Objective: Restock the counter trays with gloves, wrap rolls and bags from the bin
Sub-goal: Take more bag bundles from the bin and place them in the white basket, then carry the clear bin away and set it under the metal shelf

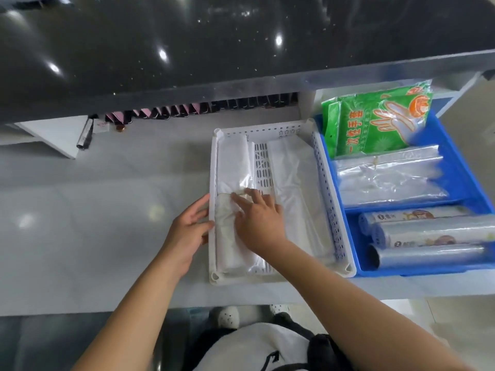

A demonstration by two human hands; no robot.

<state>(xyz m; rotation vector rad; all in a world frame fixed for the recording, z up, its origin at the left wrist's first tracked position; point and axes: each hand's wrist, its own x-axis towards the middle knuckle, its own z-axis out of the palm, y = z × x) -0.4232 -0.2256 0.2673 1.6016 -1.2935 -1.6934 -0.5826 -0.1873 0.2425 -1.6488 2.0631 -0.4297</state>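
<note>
Nearest the body, both forearms reach out over the pale table (107,236). Left hand (187,231) rests against the outer left wall of the white perforated tray (332,226), fingers straight and together, holding nothing, thumb at the rim. Right hand (258,215) lies inside the tray, fingers spread flat, pressing on a folded white bag bundle (225,236) in the tray's near-left part; no curl or pinch visible. Second stack of white bags (292,178) fills the tray's right side; slotted floor shows between the two stacks. Just beside the tray on the right, touching it, sits a blue tray (455,170) with a divider. Near compartment: three wrap rolls (428,236) lying side by side. Far compartment: clear plastic bags (388,180) flat, and behind them green glove packets (375,121) standing tilted against the back. Farther off, a dark speckled raised counter (187,49) overhangs a row of small dark and pink items (187,111), too blurred to identify.
</note>
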